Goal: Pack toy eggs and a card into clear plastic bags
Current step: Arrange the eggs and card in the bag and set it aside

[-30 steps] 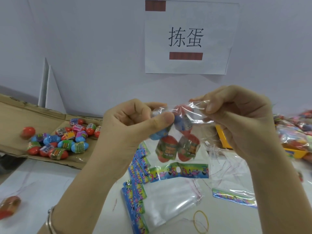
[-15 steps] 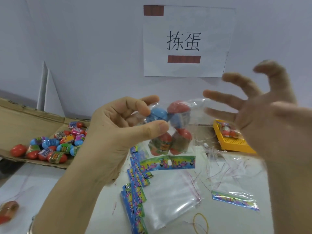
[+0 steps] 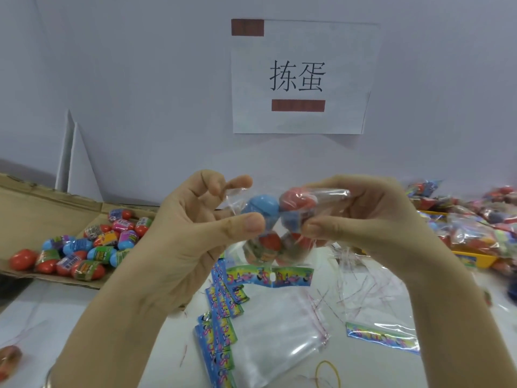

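Pinching crinkly clear bag (image 3: 282,219) of glossy eggs, both hands.

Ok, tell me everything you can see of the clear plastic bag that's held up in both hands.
The clear plastic bag is thin, glossy, crinkled film, held in the air. It holds about four toy eggs: a blue plastic egg and a red plastic egg uppermost, two more below. A colourful printed card strip runs across its bottom edge. The left hand pinches its left side; the right hand grips its right side.
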Tool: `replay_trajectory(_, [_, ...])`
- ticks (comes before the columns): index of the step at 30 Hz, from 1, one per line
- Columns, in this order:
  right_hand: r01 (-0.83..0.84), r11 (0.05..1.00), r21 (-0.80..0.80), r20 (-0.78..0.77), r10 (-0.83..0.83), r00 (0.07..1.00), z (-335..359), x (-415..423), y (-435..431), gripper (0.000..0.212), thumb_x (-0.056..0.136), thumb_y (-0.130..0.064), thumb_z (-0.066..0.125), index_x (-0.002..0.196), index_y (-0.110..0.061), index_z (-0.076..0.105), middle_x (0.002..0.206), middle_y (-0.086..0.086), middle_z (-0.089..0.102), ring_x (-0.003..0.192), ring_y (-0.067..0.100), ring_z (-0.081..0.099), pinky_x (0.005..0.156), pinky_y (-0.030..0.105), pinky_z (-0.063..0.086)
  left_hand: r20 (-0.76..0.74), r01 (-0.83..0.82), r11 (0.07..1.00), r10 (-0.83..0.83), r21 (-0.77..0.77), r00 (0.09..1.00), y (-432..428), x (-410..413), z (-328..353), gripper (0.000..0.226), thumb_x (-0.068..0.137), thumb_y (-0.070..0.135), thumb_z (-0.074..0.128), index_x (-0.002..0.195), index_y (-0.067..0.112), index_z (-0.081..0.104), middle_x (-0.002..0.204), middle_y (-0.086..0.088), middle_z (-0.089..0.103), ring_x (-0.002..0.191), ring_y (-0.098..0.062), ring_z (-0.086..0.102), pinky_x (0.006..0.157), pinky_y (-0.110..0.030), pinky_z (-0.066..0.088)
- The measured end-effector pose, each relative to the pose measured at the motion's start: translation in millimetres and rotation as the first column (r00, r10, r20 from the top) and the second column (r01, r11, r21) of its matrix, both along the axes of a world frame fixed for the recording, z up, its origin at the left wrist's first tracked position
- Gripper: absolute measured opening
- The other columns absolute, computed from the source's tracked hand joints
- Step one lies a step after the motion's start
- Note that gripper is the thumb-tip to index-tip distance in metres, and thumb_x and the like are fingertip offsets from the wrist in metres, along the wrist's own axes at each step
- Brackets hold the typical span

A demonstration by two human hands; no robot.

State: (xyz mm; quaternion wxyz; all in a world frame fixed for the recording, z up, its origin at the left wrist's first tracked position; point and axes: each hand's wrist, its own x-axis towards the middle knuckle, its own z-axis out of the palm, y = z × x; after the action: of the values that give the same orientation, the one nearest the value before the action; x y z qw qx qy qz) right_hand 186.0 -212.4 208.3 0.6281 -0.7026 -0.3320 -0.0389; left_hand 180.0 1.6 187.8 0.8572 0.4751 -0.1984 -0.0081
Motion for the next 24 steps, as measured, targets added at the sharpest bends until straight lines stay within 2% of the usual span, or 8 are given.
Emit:
replay_trajectory(3, [0.104, 0.993, 0.061, 0.124, -0.111, 0.986, -1, 0, -1, 0.040, 0.063, -0.028, 0.085, 0.101, -0.025, 0.074, 0.087, -0.005, 0.076, 0.069, 0.013, 0.071, 0.062, 0.032, 0.060, -0.140, -0.102, 0.983, 0.080, -0.155, 0.987, -1, 6, 4, 0.042, 0.042, 0.011, 0.089, 0.072, 0.018, 0.060, 0.086, -0.004, 0.074, 0.077, -0.019, 0.074, 0.066, -0.031, 0.059])
replay_trajectory(7, [0.312, 0.942, 0.127, 0.347, -0.336, 0.875, -6, 4, 1, 0.038, 0.068, -0.029, 0.082, 0.102, -0.036, 0.067, 0.108, -0.007, 0.071, 0.105, 0.019, 0.066, 0.088, 0.041, 0.055, -0.418, -0.426, 0.904, 0.373, -0.038, 0.829, -2, 15, 10, 0.032, 0.063, 0.023, 0.071, 0.090, 0.019, 0.054, 0.093, -0.003, 0.064, 0.080, -0.026, 0.072, 0.077, -0.043, 0.057])
replay_trajectory(9, [0.293, 0.947, 0.130, 0.460, -0.320, 0.828, -11, 7, 9, 0.034, 0.075, -0.021, 0.076, 0.104, -0.033, 0.064, 0.119, -0.003, 0.061, 0.117, 0.020, 0.059, 0.093, 0.037, 0.053, -0.473, -0.307, 0.951, 0.284, 0.029, 0.834, -1, 12, 7, 0.061, 0.051, 0.043, 0.080, 0.101, 0.016, 0.057, 0.105, -0.008, 0.064, 0.085, -0.032, 0.072, 0.071, -0.046, 0.058])
replay_trajectory(12, [0.378, 0.924, 0.061, 0.658, -0.322, 0.681, -21, 12, 21, 0.030, 0.084, -0.019, 0.070, 0.112, -0.022, 0.060, 0.127, 0.005, 0.048, 0.123, 0.019, 0.052, 0.099, 0.034, 0.048, -0.421, 0.057, 0.998, -0.066, -0.033, 0.905, -5, 1, 2, 0.096, 0.038, 0.061, 0.090, 0.111, 0.003, 0.069, 0.109, -0.022, 0.070, 0.091, -0.037, 0.072, 0.070, -0.043, 0.060])
replay_trajectory(15, [0.445, 0.895, -0.021, 0.740, -0.286, 0.610, -28, 15, 28, 0.041, 0.081, -0.001, 0.073, 0.116, -0.020, 0.061, 0.135, 0.014, 0.041, 0.132, 0.015, 0.041, 0.108, 0.029, 0.039, -0.254, -0.081, 0.994, 0.058, -0.079, 0.966, -10, 2, -1, 0.040, 0.057, 0.036, 0.087, 0.086, 0.010, 0.080, 0.098, -0.018, 0.074, 0.084, -0.028, 0.074, 0.068, -0.032, 0.060])
replay_trajectory(17, [0.407, 0.904, -0.127, 0.653, -0.233, 0.720, -30, 14, 26, 0.062, 0.079, -0.005, 0.076, 0.132, -0.026, 0.051, 0.149, 0.006, 0.031, 0.140, 0.009, 0.030, 0.113, 0.030, 0.034, -0.247, -0.218, 0.972, 0.192, -0.085, 0.950, -7, 5, 0, 0.015, 0.060, 0.022, 0.077, 0.070, 0.011, 0.080, 0.089, -0.014, 0.076, 0.079, -0.026, 0.075, 0.064, -0.028, 0.059])
replay_trajectory(20, [0.199, 0.980, -0.029, 0.179, -0.191, 0.965, -23, 8, 26, 0.091, 0.072, -0.031, 0.080, 0.144, -0.046, 0.028, 0.153, -0.013, 0.029, 0.135, 0.005, 0.041, 0.106, 0.031, 0.043, -0.224, -0.204, 0.978, 0.191, -0.037, 0.956, 0, 8, 0, 0.014, 0.060, 0.018, 0.072, 0.070, 0.011, 0.079, 0.090, -0.014, 0.076, 0.083, -0.026, 0.074, 0.065, -0.026, 0.059])
replay_trajectory(24, [0.209, 0.941, 0.266, -0.313, -0.121, 0.942, -18, 8, 38, 0.093, 0.056, -0.038, 0.086, 0.139, -0.025, 0.045, 0.121, 0.003, 0.067, 0.100, 0.016, 0.070, 0.075, 0.032, 0.059, -0.157, -0.126, 0.991, 0.131, 0.044, 0.979, -2, 6, 0, 0.022, 0.056, 0.021, 0.073, 0.075, 0.014, 0.080, 0.089, -0.009, 0.077, 0.079, -0.016, 0.074, 0.066, -0.021, 0.058])
